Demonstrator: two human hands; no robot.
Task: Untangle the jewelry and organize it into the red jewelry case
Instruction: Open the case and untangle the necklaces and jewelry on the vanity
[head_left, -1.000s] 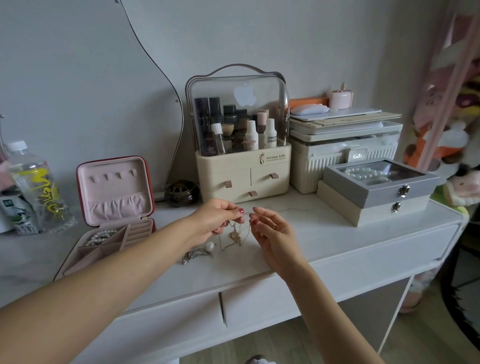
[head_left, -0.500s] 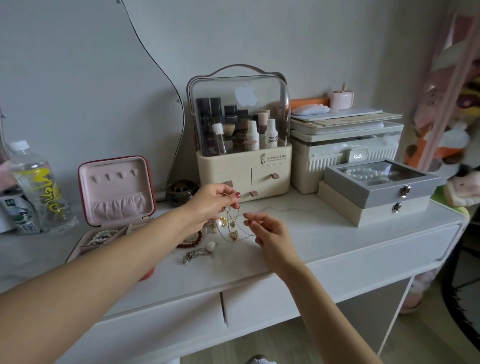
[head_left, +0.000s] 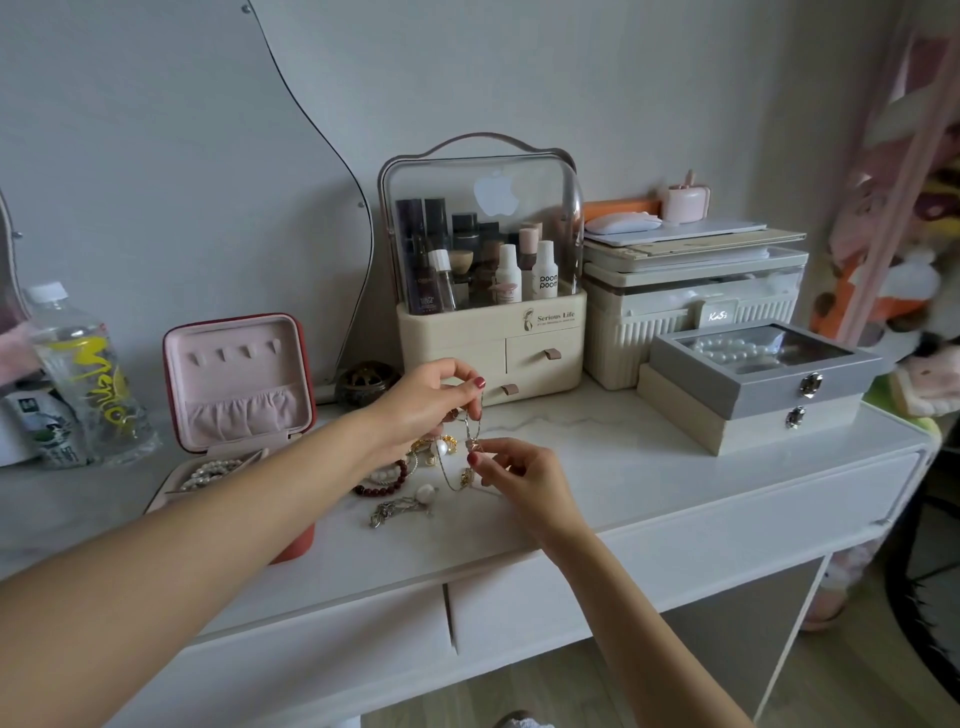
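My left hand (head_left: 426, 400) pinches the top of a thin gold chain (head_left: 448, 477) and lifts it above the white tabletop. Lower down, my right hand (head_left: 519, 478) pinches the same chain at a small pendant. Under them lies a tangle of jewelry: a dark red bead bracelet (head_left: 382, 486), gold pieces with a pearl (head_left: 441, 447), and a silver chain with a pearl (head_left: 400, 509). The red jewelry case (head_left: 239, 384) stands open at the left, pink inside. A pearl strand (head_left: 210, 473) lies in its tray, which my left forearm partly hides.
A cream cosmetics organizer (head_left: 488, 312) stands behind the hands, beside a small dark jar (head_left: 366, 382). Stacked grey and beige boxes (head_left: 753, 384) sit at the right, a white ribbed box (head_left: 691, 312) behind them. Water bottles (head_left: 83, 374) stand at the far left.
My left hand has risen, pulling the gold chain up off the pile. My right hand has gone from open fingers beside the chain to pinching it near the pendant.
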